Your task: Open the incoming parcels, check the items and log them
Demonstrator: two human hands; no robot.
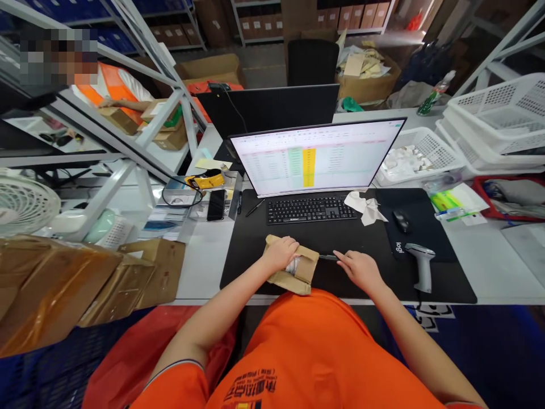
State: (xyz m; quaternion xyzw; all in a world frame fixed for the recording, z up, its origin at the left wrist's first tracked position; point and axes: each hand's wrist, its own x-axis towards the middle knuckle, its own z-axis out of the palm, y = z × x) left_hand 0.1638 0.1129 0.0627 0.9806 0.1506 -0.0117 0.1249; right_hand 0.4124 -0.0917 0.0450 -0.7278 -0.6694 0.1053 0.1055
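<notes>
Brown cardboard wrapper (304,278) lies folded around a small item on a black desk mat (251,267), directly in front of the person's body and near the mat's front edge. Its flaps are creased and uneven, and white, glossy contents (293,264) show through a gap in the middle. The left hand (280,254) lies across the wrapper, fingers close together, holding it down against the mat. The right hand (360,271) rests just beside it, fingers stretched out and narrowly spaced, their tips at a slim dark metal tool (327,257); whether they grip it cannot be told. The one clear brand is the white word "logi" on a black mouse pad (419,210) to the right, where a black mouse (401,221) sits. A monitor (317,156) shows a spreadsheet with green and yellow columns, its text too small to read, as is the dark print on the person's orange shirt (315,341). Behind the hands lies a black keyboard (310,210), with crumpled tissue (365,207) at its right end. A handheld barcode scanner (421,264) rests on the right. Amber-taped parcels (55,284) are stacked at left, and beyond the shelving a co-worker's forearm (123,104) reaches over a cardboard box (117,120).
</notes>
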